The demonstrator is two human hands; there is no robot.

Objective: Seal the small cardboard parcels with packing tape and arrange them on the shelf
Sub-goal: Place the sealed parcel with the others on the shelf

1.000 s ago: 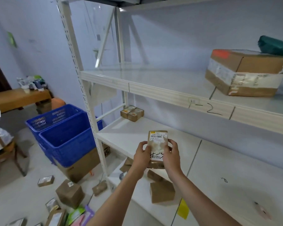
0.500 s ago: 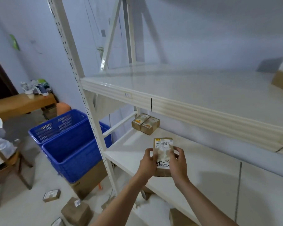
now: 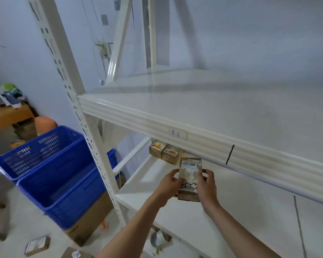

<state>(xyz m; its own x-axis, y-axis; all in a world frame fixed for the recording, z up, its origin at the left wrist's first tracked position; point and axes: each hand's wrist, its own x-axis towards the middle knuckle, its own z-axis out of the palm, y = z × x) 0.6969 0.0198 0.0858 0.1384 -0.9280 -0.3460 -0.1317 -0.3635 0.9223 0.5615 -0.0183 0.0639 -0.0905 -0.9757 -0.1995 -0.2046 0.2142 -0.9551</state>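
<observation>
We pinch the parcel (image 3: 189,178) between left hand (image 3: 169,186) and right hand (image 3: 206,185), fingers curled on its edges; reaching toward the two boxes (image 3: 164,151) beyond our fingertips, it may knock them.

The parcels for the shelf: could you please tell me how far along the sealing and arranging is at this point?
Done: two small boxes already sit side by side at the back of the middle shelf. In hand: one labelled parcel is held upright over that shelf, left hand and right hand gripping its sides. Left: at least two small parcels lie on the floor, and a tape roll sits below.
</observation>
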